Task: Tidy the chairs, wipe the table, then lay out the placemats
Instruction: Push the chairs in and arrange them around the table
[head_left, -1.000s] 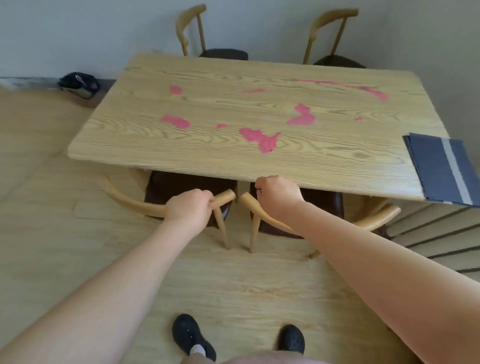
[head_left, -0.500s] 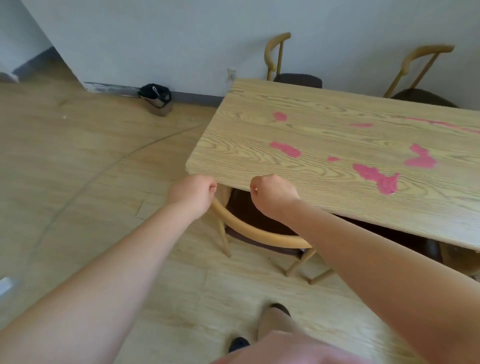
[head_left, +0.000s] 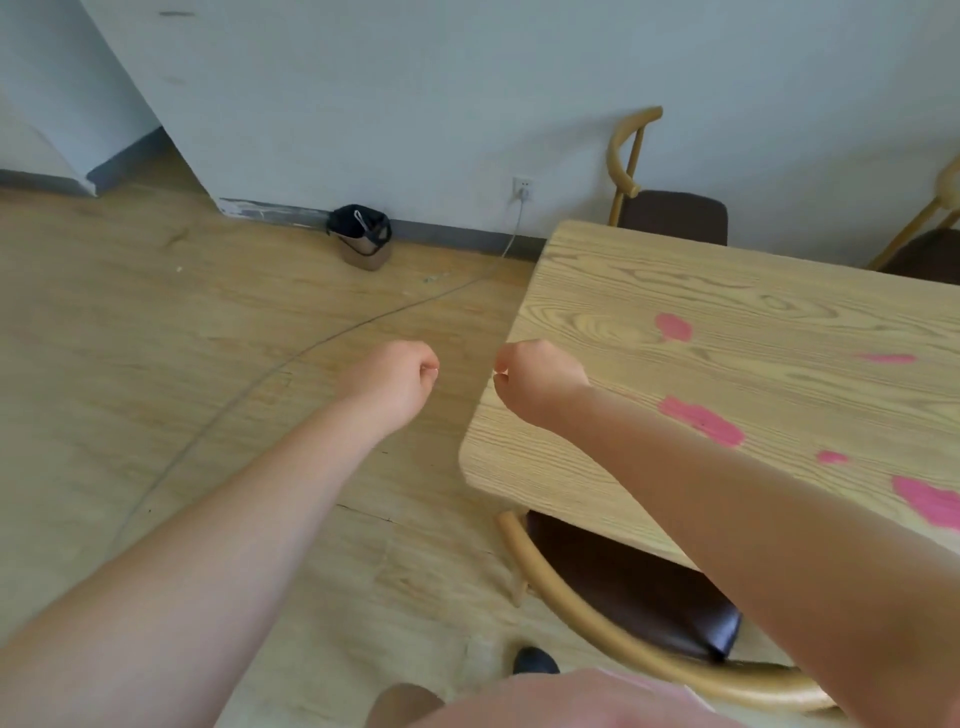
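Light wood-grain tabletop, rounded corner, marked with pink smears. Near chair, dark seat and curved wooden back rail, tucked under near edge. Second chair at far edge, against wall.

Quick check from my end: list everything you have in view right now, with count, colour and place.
table: one, light wood grain, right half of view
pink stains: six visible, pink, spread over the tabletop
near chair: one, tan wood frame with dark brown seat, tucked under the near table edge
far chairs: two, same tan and dark brown, along the wall side, the right one cut off by the frame
bag: one, black and tan, on the floor against the wall
wall socket: one, white, with a cable running down to the floor
shoe: one, black, bottom edge
hands: left hand and right hand, both curled, holding nothing, beside the table's left corner
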